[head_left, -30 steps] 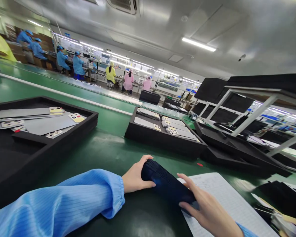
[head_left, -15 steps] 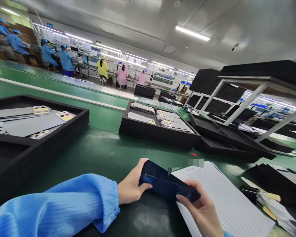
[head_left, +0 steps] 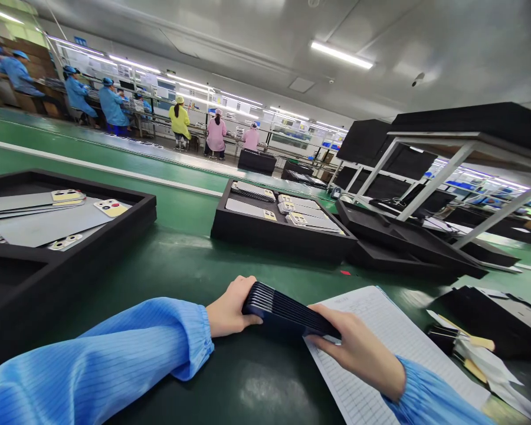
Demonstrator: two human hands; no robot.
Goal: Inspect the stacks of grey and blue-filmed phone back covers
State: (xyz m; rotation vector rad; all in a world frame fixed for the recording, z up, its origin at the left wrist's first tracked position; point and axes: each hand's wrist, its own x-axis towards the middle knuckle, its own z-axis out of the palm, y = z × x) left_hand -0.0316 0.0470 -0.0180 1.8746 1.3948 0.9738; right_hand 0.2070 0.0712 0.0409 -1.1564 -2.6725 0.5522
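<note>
Between my two hands is a stack of thin dark blue panels [head_left: 287, 311], which look like phone back covers, held above the green tabletop. My left hand [head_left: 234, 310] grips the left end, thumb on the near face and fingers behind. At the right end, my right hand [head_left: 354, 339] pinches the stack with its thumb below and fingers over the top. The stacked edges show as parallel lines along the upper side. A printed paper sheet [head_left: 380, 330] lies beneath and beside my right hand.
A black foam tray [head_left: 283, 239] with pale camera-cutout panels stands ahead. Another such tray [head_left: 128, 227] is at left. Black trays [head_left: 407, 242] lean by a white-framed stand [head_left: 438, 177] at right. A binder clip [head_left: 445, 336] and torn wrapping lie near the paper. Co-workers sit far behind.
The stack has tipped so its layered edges show more, and both hands have shifted slightly up and left. More of my right sleeve is in view.
</note>
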